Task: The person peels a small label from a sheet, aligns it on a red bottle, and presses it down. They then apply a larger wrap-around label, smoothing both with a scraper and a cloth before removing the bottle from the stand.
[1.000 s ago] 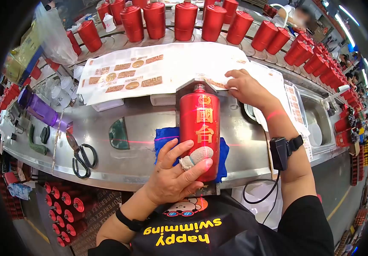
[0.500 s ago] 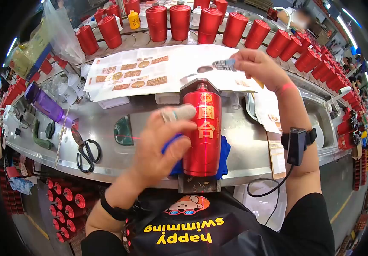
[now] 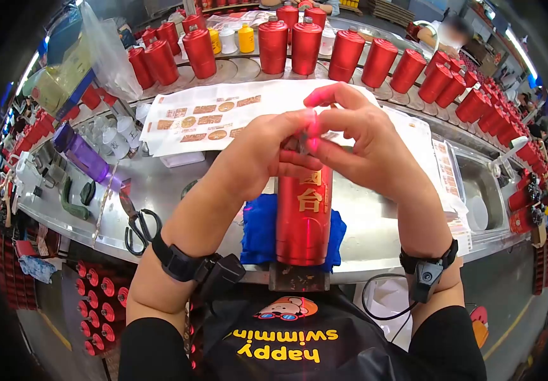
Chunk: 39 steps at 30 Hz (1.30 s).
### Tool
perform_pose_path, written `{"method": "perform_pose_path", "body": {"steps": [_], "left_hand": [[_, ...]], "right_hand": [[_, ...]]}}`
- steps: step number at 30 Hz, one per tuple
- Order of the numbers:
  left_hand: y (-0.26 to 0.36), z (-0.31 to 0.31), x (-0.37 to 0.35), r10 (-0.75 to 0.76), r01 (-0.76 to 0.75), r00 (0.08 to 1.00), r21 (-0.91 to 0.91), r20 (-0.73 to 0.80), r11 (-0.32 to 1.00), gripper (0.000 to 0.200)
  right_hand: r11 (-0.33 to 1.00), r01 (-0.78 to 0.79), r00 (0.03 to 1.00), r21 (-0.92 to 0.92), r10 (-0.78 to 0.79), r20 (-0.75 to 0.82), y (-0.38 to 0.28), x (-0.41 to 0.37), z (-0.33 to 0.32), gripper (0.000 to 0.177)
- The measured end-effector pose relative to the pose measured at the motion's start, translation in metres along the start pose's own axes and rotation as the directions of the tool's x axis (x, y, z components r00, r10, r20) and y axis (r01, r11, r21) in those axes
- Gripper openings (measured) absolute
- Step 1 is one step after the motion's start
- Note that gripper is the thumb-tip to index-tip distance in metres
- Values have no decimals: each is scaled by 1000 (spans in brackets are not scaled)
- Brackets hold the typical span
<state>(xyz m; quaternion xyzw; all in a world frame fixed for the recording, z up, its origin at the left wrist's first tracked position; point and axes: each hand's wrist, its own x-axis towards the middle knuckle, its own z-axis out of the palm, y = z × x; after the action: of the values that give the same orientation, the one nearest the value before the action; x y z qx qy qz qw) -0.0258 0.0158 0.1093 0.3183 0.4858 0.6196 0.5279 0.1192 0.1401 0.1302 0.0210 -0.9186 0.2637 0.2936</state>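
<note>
Bottle (image 3: 302, 222) lies lower centre on blue cloth (image 3: 258, 232), its top end hidden behind your hands. Sticker sheet (image 3: 179, 127) upper left to centre, partly covered by your left forearm. Scissors (image 3: 139, 223) left; purple flask (image 3: 82, 152) farther left; sink (image 3: 480, 190) right. Red bottles (image 3: 346, 56) line top. Your left hand (image 3: 258, 149) and right hand (image 3: 366, 136) meet over bottle's top end, fingers bent inward, fingertips close together; cannot tell how far closed, or on what.

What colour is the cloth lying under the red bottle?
The cloth is deep blue, seen best in the head view.
</note>
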Motion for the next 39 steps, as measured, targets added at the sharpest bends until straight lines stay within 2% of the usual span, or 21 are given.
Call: {"method": "perform_pose_path", "body": {"steps": [1, 6, 9, 10, 12, 13, 16, 17, 19, 21, 24, 25, 28, 29, 32, 33, 36, 38, 39], "left_hand": [[0, 1, -2, 7, -7, 1000, 6, -2, 1000, 34], [3, -3, -2, -11, 9, 1000, 78, 23, 997, 32], [9, -4, -5, -36, 31, 999, 123, 32, 992, 27], [12, -4, -6, -43, 38, 998, 136, 40, 990, 26], [20, -1, -12, -38, 8, 996, 348, 81, 937, 24], [25, 1, -15, -41, -10, 994, 449, 103, 893, 24], [45, 10, -22, -120, -78, 952, 601, 282, 796, 21], [52, 13, -23, -146, -83, 948, 662, 283, 745, 23], [59, 15, -27, -129, -76, 963, 695, 238, 715, 24], [63, 11, -30, -111, -52, 977, 711, 182, 701, 25], [65, -3, -31, -126, -1, 983, 697, 131, 717, 25], [63, -6, -31, -115, 14, 988, 666, 108, 746, 25], [61, -14, -26, -128, 7, 982, 645, 140, 764, 24], [61, -14, -24, -127, -14, 977, 649, 170, 761, 24], [65, -12, -20, -101, -66, 971, 644, 219, 762, 24], [67, -13, -19, -74, -79, 975, 633, 211, 770, 24], [72, -23, -18, -23, -53, 993, 610, 116, 791, 25], [71, -41, -13, -24, -26, 997, 624, 71, 781, 26], [65, -44, -10, 24, -1, 999, 618, -29, 786, 26]], "right_hand": [[1000, 18, 1000, -14, -18, 1, -1, -3, 1, 11], [999, 46, 998, -12, -45, 53, 0, -15, -1, 14], [984, 38, 998, 175, -28, -63, 6, -20, -5, 18], [985, 27, 993, 168, -8, -114, 9, -20, -7, 21], [988, 0, 975, 151, 33, -218, 20, -15, -11, 28], [992, -28, 983, 120, 49, -175, 26, -14, -10, 48], [934, -102, 994, 343, 113, -11, 34, -3, 0, 55], [855, -187, 981, 484, 136, 139, 41, -1, 4, 59], [782, -341, 929, 522, 195, 315, 38, -2, 3, 59], [639, -494, 858, 589, 251, 448, 40, -7, 3, 53], [690, -335, 922, 642, 98, 375, 56, -21, -2, 44], [708, -328, 915, 626, 74, 396, 62, -24, -5, 35], [684, -384, 911, 621, 172, 375, 63, -30, -8, 26], [617, -356, 933, 701, 201, 297, 60, -28, -5, 22], [708, -258, 953, 657, 74, 295, 67, -19, -5, 23], [739, -299, 931, 604, 87, 355, 63, -17, -9, 24], [771, -342, 918, 538, 152, 367, 71, -16, -10, 21], [702, -383, 919, 600, 224, 325, 76, -20, -11, 22], [665, -401, 915, 630, 262, 306, 77, -21, -10, 23]]}}
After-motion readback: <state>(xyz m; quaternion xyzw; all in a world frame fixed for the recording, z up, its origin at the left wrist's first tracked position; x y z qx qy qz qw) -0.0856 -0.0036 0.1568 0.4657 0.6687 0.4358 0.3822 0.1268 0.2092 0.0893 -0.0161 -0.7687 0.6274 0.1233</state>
